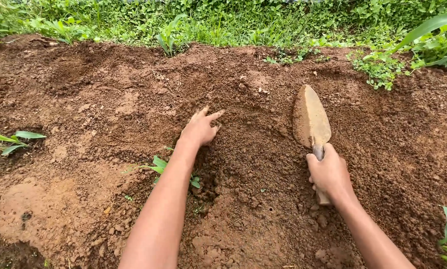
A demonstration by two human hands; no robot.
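Hands in the soil bed, trowel gripped.
Your right hand is closed around the handle of the soil-caked pointed metal trowel, blade flat on the loose red-brown soil, right of centre. Your left hand lies open, fingers pressed into dirt mid-frame. Risk: your left forearm crushes the small green seedling beside it.

The left hand presses flat into loose brown soil while the right hand grips a soil-caked trowel.
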